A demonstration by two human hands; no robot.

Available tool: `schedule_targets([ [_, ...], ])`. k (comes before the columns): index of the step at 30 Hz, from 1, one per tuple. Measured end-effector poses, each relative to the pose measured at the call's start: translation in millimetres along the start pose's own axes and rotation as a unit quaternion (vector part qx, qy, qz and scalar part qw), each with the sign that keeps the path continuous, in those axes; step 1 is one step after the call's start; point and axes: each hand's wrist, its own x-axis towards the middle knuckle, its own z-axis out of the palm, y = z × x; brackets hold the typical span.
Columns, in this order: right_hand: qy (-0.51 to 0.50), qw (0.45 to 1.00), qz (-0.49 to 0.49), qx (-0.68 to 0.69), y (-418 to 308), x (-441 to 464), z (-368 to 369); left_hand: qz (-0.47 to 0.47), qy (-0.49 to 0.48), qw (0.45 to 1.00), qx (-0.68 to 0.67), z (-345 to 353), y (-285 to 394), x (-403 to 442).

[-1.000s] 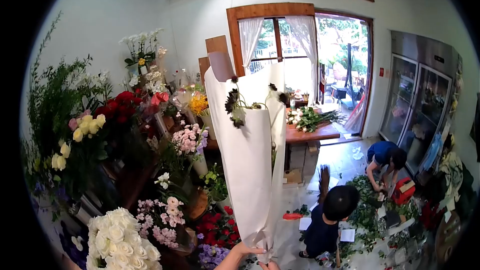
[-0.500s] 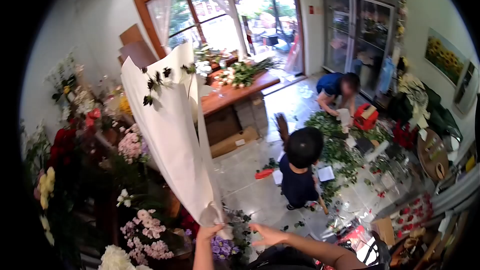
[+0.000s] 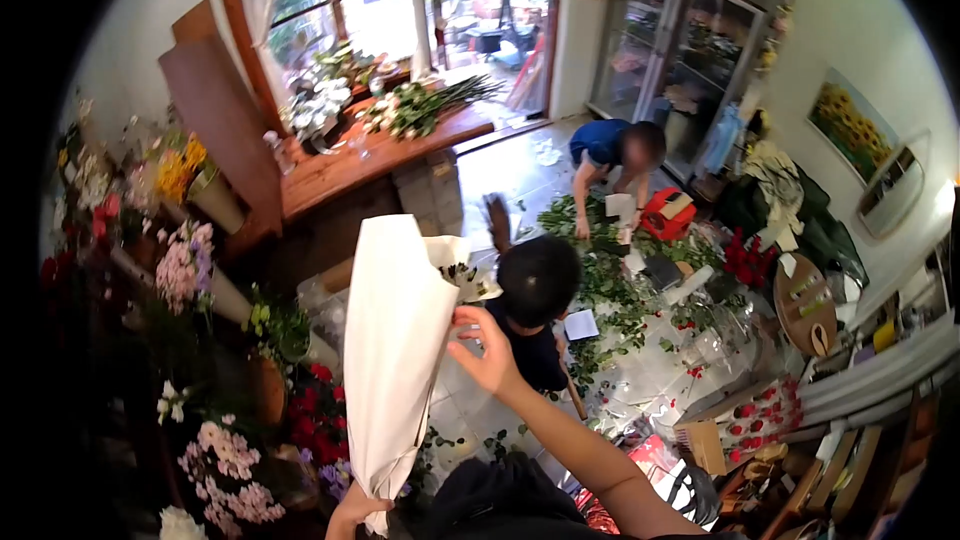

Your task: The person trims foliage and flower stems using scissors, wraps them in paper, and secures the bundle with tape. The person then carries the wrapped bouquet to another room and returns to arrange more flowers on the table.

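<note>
A tall bouquet wrapped in white paper [image 3: 392, 360] stands in front of me, narrow at the bottom and wider at the top. My left hand [image 3: 358, 508] is closed round its gathered lower end. Beside the right edge of the wrap, near the top, is my right hand [image 3: 484, 348], its fingers apart and curved; whether a fingertip touches the paper I cannot tell. Dark-centred flowers [image 3: 462, 278] show in the opening on the right side of the paper. Most of the stems are hidden inside.
A person with a broom [image 3: 538, 285] stands just beyond the bouquet. Another person [image 3: 612, 150] bends over cut greenery [image 3: 612, 290] by a red box [image 3: 668, 214]. White flowers and stems lie on the wooden table [image 3: 330, 178]. Flower buckets [image 3: 216, 202] crowd the left.
The bouquet has turned and now stands lower and more upright, its flowers facing right. My right hand has left its base and risen beside the upper paper. The view has swung down and right.
</note>
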Motion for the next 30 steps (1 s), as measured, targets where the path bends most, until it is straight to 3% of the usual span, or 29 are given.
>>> schedule_targets([
  [3, -0.041, 0.99, 0.055, 0.122, 24, 16, 14, -0.023, 0.007, 0.999, -0.04, -19, -36, 5],
  [6, -0.071, 0.983, 0.09, 0.142, 44, 38, 19, -0.051, -0.015, 0.998, -0.043, -29, -39, 13],
  [8, -0.049, 0.953, 0.178, 0.242, 51, 54, 24, -0.047, -0.021, 0.998, -0.02, -37, -38, 27],
  [12, 0.001, 0.918, 0.179, 0.354, 83, 98, 35, 0.013, -0.052, 0.998, -0.014, -58, -15, 69],
  [13, 0.02, 0.928, 0.195, 0.317, 90, 108, 35, -0.043, -0.052, 0.997, -0.029, -66, -4, 81],
  [14, 0.018, 0.945, 0.188, 0.268, 96, 124, 37, 0.012, -0.039, 0.999, -0.005, -72, 12, 93],
  [16, 0.089, 0.935, 0.173, 0.297, 122, 154, 48, 0.058, -0.035, 0.998, -0.003, -94, 10, 130],
  [17, 0.074, 0.93, 0.158, 0.324, 121, 174, 56, 0.033, -0.06, 0.998, 0.003, -104, 25, 141],
  [20, 0.009, 0.955, 0.108, 0.277, 131, 230, 65, 0.092, -0.063, 0.993, 0.037, -139, 63, 169],
  [22, 0.071, 0.975, 0.053, 0.202, 100, 259, 96, 0.114, -0.031, 0.991, 0.068, -164, 82, 184],
  [24, 0.064, 0.986, 0.03, 0.154, 124, 260, 112, 0.172, 0.042, 0.983, 0.056, -177, 113, 193],
  [25, 0.011, 0.986, 0.139, 0.093, 138, 255, 131, 0.168, 0.072, 0.98, 0.073, -181, 143, 192],
  [27, -0.173, 0.959, 0.212, 0.075, 167, 236, 172, 0.256, 0.103, 0.96, 0.041, -182, 158, 219],
  [28, -0.312, 0.922, 0.219, 0.062, 172, 226, 193, 0.315, 0.107, 0.943, -0.001, -183, 170, 229],
  [30, -0.472, 0.855, 0.176, 0.122, 158, 224, 241, 0.314, 0.102, 0.944, -0.017, -185, 212, 231],
])
